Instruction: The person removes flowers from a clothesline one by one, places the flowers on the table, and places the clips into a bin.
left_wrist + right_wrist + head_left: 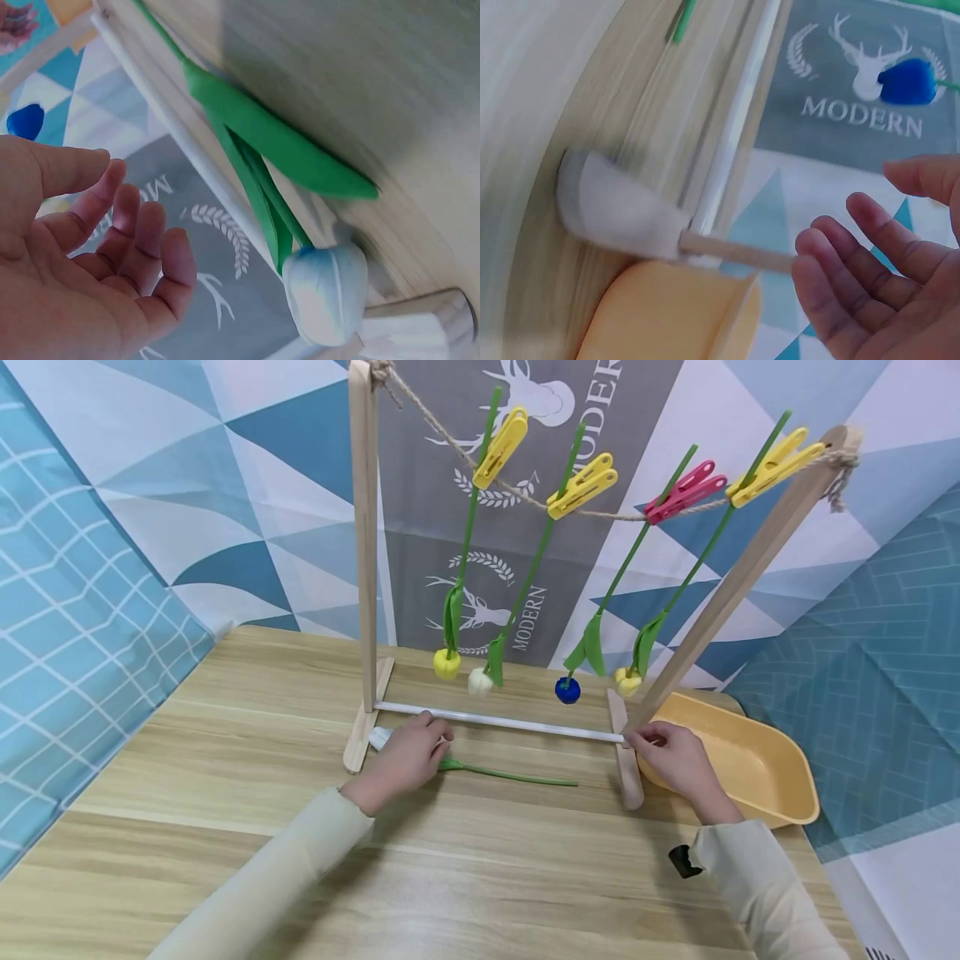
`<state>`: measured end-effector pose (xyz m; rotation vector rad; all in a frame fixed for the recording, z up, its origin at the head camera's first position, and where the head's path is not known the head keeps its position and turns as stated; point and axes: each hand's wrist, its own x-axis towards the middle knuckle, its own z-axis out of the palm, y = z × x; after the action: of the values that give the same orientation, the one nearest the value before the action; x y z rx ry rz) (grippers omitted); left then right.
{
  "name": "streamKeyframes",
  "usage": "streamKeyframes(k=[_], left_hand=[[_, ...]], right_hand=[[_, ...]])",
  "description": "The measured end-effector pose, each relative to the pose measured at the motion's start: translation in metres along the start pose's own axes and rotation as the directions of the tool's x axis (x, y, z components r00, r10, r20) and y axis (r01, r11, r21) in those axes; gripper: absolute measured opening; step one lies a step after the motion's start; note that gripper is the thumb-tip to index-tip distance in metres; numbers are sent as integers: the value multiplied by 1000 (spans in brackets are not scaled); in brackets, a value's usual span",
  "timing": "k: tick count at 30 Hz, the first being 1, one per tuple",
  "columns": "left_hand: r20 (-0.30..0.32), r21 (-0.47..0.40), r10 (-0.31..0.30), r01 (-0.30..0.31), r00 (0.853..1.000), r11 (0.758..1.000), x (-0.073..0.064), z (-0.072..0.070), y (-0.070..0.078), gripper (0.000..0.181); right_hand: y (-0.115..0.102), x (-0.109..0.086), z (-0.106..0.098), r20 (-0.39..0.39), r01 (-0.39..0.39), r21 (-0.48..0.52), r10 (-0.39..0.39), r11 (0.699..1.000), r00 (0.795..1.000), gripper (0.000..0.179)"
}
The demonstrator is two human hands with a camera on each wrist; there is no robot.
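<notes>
My left hand hovers over an artificial tulip lying on the table, its fingers loosely bent around nothing. The tulip has a pale blue-white bloom and green leaves; its stem points right. At the right post of a wooden stand, my right hand is held with relaxed fingers and grips nothing in the right wrist view. From a rope hang several tulips upside down: yellow, white, blue and another yellow. Yellow clothespins and one pink clothespin pinch their stems.
A white rod joins the stand's two feet low down. Behind the right foot stands a yellow-orange basin. A patterned cloth covers the wall behind the wooden table. A small black object sits by the right sleeve.
</notes>
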<state>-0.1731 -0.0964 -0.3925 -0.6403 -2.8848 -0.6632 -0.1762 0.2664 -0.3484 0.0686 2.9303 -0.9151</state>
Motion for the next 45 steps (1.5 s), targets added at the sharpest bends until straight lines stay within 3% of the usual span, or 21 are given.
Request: streamKeyframes(k=[8,14,19,28,37,45], left_hand=[[-22,-86,-74,72,997,994,-3,-12,-9,16],[-31,-169,-120,113,992,979,-7,-23,-8,17],[-97,-237,-157,131,983,963,-10,-34,-5,20],[-242,-345,-166,75,956,936,-9,-57,-1,22],[-267,-460,-212,69,940,885,0,-75,8,27],[-376,-544,-243,-1,894,839,7,-86,24,29]], right_hand=[[-21,-6,9,1,56,17,-56,998,998,40],[-35,-6,15,-10,103,45,-103,994,995,34],[-49,-7,19,-12,133,80,-133,988,991,31],[-72,-6,19,-11,175,134,-175,975,984,34],[-100,-3,12,15,163,234,-171,958,985,33],[-124,-5,5,-14,202,286,-207,937,978,28]])
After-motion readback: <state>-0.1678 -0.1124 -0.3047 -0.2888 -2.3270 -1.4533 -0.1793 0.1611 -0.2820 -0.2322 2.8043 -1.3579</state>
